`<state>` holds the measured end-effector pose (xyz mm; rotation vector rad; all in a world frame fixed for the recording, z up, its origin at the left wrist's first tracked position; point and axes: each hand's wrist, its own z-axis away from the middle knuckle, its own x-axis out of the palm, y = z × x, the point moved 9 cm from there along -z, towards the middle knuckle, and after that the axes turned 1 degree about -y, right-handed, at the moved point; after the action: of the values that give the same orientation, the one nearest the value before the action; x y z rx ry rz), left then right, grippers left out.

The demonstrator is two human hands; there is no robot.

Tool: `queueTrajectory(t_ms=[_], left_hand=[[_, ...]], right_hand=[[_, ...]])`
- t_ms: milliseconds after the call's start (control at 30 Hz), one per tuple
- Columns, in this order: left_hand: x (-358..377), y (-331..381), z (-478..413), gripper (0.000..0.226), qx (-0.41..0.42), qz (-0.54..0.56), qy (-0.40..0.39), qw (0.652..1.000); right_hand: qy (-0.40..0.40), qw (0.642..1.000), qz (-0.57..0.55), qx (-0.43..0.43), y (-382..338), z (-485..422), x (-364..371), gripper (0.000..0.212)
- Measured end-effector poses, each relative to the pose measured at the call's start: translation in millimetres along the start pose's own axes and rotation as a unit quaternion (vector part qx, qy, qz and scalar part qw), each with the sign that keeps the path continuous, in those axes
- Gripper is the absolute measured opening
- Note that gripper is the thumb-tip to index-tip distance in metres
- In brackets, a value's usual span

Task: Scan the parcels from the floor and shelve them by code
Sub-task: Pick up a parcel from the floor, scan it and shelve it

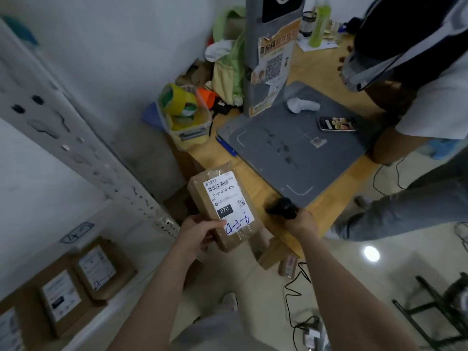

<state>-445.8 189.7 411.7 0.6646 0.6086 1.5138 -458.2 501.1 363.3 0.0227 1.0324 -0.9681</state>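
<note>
Brown parcel [224, 206] label [226, 202] reads "070-070-A80", "070"

Parcel [222, 198] L of scanner [282, 207]; phone [336, 123] on mat [291, 158].

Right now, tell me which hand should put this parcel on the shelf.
Left. The left hand grips the parcel, and the shelf stands on that side. The right hand is busy holding the scanner.

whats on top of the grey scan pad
A white handheld scanner, a lit phone and a small label scrap lie on the grey pad. The upright post covers its back corner.
</note>
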Motion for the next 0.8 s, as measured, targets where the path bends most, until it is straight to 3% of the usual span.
queueTrajectory(t_ms=[133, 267, 367, 600, 800], left_hand=[[-8.0, 0.6, -6.0, 0.059, -0.008, 0.004, 0.006, 1.000], [-6.8, -7.4, 4.6, 0.048, -0.008, 0.018, 0.026, 0.999], [-1.3, -12.5, 21.6, 0.038, 0.007, 0.030, 0.040, 0.999], [9.5, -41.6, 74.3, 0.047, 0.029, 0.077, 0.080, 0.993], [20.8, -80.6, 122.9, 0.066, 0.052, 0.132, 0.104, 0.984]], right_hand=[[0.001, 0.999, 0.040, -0.013, -2.9, -9.2, 8.6, 0.029], [0.048, 0.991, -0.072, -0.103, -18.0, 11.0, 4.3, 0.034], [0.069, 0.969, -0.161, -0.176, -36.4, 48.1, -9.6, 0.021], [-0.007, 0.908, -0.288, -0.305, -63.3, 164.1, -33.0, 0.006], [-0.048, 0.905, -0.253, -0.338, -38.0, 221.5, -23.5, 0.005]])
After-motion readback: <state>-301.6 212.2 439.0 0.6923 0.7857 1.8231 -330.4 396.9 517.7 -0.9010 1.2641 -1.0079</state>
